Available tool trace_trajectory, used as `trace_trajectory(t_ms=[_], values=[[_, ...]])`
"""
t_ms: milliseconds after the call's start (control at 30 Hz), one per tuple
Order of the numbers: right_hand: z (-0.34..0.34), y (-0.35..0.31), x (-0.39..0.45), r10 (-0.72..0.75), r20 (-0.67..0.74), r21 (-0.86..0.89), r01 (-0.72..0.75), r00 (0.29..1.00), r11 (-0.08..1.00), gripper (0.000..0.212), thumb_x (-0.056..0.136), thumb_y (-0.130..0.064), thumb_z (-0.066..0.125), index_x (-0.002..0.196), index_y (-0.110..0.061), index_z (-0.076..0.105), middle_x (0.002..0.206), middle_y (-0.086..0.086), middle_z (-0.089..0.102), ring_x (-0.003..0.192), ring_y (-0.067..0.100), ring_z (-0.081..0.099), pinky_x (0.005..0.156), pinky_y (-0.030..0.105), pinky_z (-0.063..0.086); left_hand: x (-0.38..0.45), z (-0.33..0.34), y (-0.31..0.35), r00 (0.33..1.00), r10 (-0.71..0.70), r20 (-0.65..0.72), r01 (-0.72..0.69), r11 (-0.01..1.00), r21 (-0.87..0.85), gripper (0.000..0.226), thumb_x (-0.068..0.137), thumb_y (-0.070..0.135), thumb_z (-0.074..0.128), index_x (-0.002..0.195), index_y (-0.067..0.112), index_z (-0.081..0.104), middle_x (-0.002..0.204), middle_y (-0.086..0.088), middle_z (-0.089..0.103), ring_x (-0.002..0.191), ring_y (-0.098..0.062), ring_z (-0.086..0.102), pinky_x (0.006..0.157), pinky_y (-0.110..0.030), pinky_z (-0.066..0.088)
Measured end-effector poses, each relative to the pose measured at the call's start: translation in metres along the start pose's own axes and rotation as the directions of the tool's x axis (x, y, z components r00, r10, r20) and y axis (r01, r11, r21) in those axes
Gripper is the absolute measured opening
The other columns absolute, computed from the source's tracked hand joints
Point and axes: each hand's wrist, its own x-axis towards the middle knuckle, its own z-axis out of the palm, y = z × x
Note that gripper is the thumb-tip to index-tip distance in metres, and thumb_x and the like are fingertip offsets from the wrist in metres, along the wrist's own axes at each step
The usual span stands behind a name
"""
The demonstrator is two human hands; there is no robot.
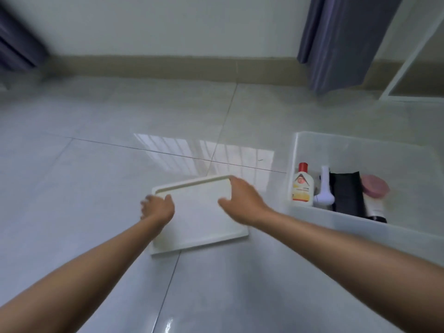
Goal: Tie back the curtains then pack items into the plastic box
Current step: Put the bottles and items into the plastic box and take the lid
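A white rectangular lid (201,212) lies flat on the tiled floor in the middle of the view. My left hand (157,207) is at its left edge with the fingers curled and blurred, so its grip is unclear. My right hand (240,200) hovers over the lid's far right corner, fingers spread and thumb apart. The clear plastic box (360,227) stands to the right, holding a red-capped lotion bottle (303,186), a white device (324,188), a black folded item (346,195) and a pink-lidded jar (374,188). A grey curtain (341,42) hangs at the back right.
Another dark curtain (16,44) hangs at the far left. A beige skirting (168,66) runs along the white wall. A white frame (408,68) stands in the back right corner. Glossy floor tiles surround the lid and the box.
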Motion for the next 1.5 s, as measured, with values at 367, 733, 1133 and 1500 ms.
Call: trace_trajectory(t_ms=[367,733,1133,1500], values=[[0.043,0.012,0.014,0.246,0.147,-0.068,-0.239,0.958,0.969,0.092,0.085,-0.032,0.055,0.152,-0.009,-0.004,0.157,0.022,0.003,0.145,0.036,0.012,0.113,0.042,0.029,-0.022,-0.011,-0.025,0.999,0.034,0.035,-0.031,0.995,-0.099,0.056,0.101,0.031,0.037,0.144,-0.002,0.026,0.149,-0.021,0.034,0.134,-0.037,0.037,0.106,-0.04,0.033],[-0.112,-0.016,-0.027,-0.022,-0.433,-0.001,0.024,0.901,1.0,0.076,0.082,-0.043,0.058,0.142,-0.006,0.03,0.129,0.019,0.054,0.118,0.039,0.05,0.097,0.041,0.043,-0.05,-0.068,0.118,0.928,0.31,-0.208,-0.369,0.846,-0.386,0.038,0.089,0.024,0.05,0.109,-0.006,0.062,0.111,-0.023,0.062,0.104,-0.036,0.058,0.087,-0.038,0.046],[-0.213,0.127,-0.143,0.321,-0.629,0.135,-0.308,0.708,0.942,0.049,0.089,-0.03,0.055,0.132,-0.009,0.045,0.126,0.011,0.058,0.117,0.032,0.052,0.082,0.033,0.039,-0.196,0.043,0.212,0.616,0.754,0.228,-0.716,0.657,-0.237,0.006,0.085,0.007,0.053,0.087,0.003,0.056,0.086,-0.013,0.055,0.076,-0.027,0.051,0.053,-0.027,0.035],[-0.193,0.158,-0.143,0.389,-0.539,-0.03,-0.479,0.747,0.877,0.046,0.091,-0.019,0.044,0.134,-0.005,0.037,0.112,0.016,0.054,0.12,0.039,0.043,0.078,0.036,0.039,-0.214,0.064,0.192,0.587,0.777,0.228,-0.792,0.609,-0.037,0.018,0.08,-0.01,0.035,0.08,0.007,0.041,0.089,-0.01,0.046,0.081,-0.028,0.041,0.058,-0.032,0.032]])
